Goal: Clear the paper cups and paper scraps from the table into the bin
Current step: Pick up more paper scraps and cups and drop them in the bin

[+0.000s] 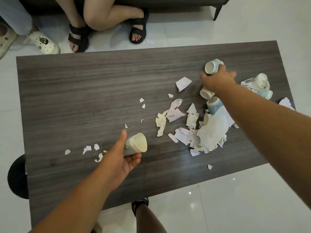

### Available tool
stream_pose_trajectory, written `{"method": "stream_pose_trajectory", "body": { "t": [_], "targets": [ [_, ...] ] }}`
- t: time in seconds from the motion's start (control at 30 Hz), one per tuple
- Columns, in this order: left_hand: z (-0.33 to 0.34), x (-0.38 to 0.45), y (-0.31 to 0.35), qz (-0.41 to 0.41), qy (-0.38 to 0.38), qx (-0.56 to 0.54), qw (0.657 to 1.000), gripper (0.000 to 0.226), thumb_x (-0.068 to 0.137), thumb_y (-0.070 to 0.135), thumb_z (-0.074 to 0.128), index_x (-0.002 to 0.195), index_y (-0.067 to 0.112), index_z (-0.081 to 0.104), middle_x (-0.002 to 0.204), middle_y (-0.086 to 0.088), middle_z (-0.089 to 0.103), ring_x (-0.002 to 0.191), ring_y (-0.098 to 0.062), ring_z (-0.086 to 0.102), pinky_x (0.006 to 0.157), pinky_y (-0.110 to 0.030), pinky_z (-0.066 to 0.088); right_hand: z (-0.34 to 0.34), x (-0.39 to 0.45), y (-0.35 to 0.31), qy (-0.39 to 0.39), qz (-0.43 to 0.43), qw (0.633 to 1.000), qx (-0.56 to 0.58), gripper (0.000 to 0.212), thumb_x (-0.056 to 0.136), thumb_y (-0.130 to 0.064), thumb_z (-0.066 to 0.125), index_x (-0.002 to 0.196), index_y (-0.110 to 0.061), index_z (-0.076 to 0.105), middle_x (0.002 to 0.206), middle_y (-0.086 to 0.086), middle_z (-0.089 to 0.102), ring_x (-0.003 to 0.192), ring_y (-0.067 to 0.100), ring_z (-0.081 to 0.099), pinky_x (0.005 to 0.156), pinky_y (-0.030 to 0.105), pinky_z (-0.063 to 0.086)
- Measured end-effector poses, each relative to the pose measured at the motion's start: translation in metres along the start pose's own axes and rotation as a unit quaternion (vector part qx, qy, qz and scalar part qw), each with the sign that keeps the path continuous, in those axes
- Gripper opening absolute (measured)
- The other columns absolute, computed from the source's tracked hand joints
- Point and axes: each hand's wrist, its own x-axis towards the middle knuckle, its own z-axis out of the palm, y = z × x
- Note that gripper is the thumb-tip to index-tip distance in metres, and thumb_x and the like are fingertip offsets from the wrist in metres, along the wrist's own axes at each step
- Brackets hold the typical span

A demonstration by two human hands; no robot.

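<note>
Left hand (124, 158) grips a crushed paper cup (136, 144), thumb along the top, fingers curled underneath, held just above the tabletop (84, 84). Right hand (217, 79) reaches across to the far right side, fingers closing over an upturned cup (212, 66); contact looks made, but a full grip is hard to confirm, since the fingertips are hidden behind the cup.

Handling, as a guess: the cups are thin paper, near weightless and easily dented. They look empty. Grasp round the wall or pinch at the rim; they also look as if they would nest to carry several. The scraps are limp, flat and light, so sweeping or bunching them into a wad should beat picking singly.

Cup count: one in the left hand, one under the right hand, one by the right wrist (206, 93), one blue-banded cup (215, 105) lying beside the forearm, and two in the far-right cluster (262, 81). That makes six clear; one more may be half buried under the big crumpled sheet (212, 132).

Scraps: a main heap right of centre, plus roughly a dozen small torn bits (90, 148) scattered centre-left; there are too many to count exactly. One scrap on the floor (149, 42) past the far edge.

A dark round shape (17, 177) at the left edge could be the bin; I cannot confirm it.
</note>
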Motion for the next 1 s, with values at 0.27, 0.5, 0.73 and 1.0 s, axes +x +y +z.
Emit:
{"method": "stream_pose_trajectory", "body": {
  "t": [0.27, 0.5, 0.73, 1.0],
  "targets": [
    [-0.008, -0.004, 0.0, -0.007, -0.027, -0.029, 0.999, 0.081, 0.077, 0.075, 0.074, 0.126, 0.01, 0.074, 0.089, -0.009, 0.075, 0.063, -0.015, 0.068, 0.054, -0.029, 0.059, 0.039, 0.005, 0.026, -0.05, -0.006, 0.998, -0.025, 0.084, 0.088, -0.049, 0.071, 0.157, -0.017, 0.035, 0.152, 0.024, 0.044, 0.139, 0.042, 0.048, 0.114, 0.049, 0.043],
    [-0.004, -0.013, 0.017, 0.001, -0.031, -0.047, 0.998, 0.082, 0.077, 0.079, 0.071, 0.122, 0.011, 0.075, 0.085, -0.007, 0.074, 0.062, -0.013, 0.068, 0.055, -0.028, 0.058, 0.028, -0.144, -0.011, -0.049, -0.138, 0.943, 0.298, 0.032, 0.078, -0.05, 0.074, 0.1, -0.027, 0.072, 0.084, -0.01, 0.076, 0.08, 0.01, 0.074, 0.07, 0.029, 0.061],
    [-0.035, -0.033, 0.031, 0.036, -0.054, -0.058, 0.996, 0.08, 0.088, 0.077, 0.064, 0.127, 0.008, 0.077, 0.129, -0.022, 0.075, 0.119, -0.035, 0.072, 0.11, -0.049, 0.056, 0.091, -0.308, -0.036, -0.168, -0.26, 0.883, 0.352, 0.073, 0.084, -0.047, 0.07, 0.152, -0.05, 0.043, 0.14, -0.017, 0.05, 0.128, -0.001, 0.055, 0.105, 0.029, 0.051],
    [-0.121, -0.069, 0.035, 0.053, -0.051, -0.065, 0.995, 0.087, 0.082, 0.073, 0.064, 0.136, 0.005, 0.07, 0.125, -0.03, 0.072, 0.096, -0.029, 0.067, 0.082, -0.036, 0.058, 0.146, -0.366, -0.08, -0.209, -0.276, 0.893, 0.288, 0.074, 0.083, -0.053, 0.063, 0.154, -0.032, 0.053, 0.13, -0.014, 0.049, 0.113, -0.014, 0.055, 0.085, -0.003, 0.04]
  ]
}}
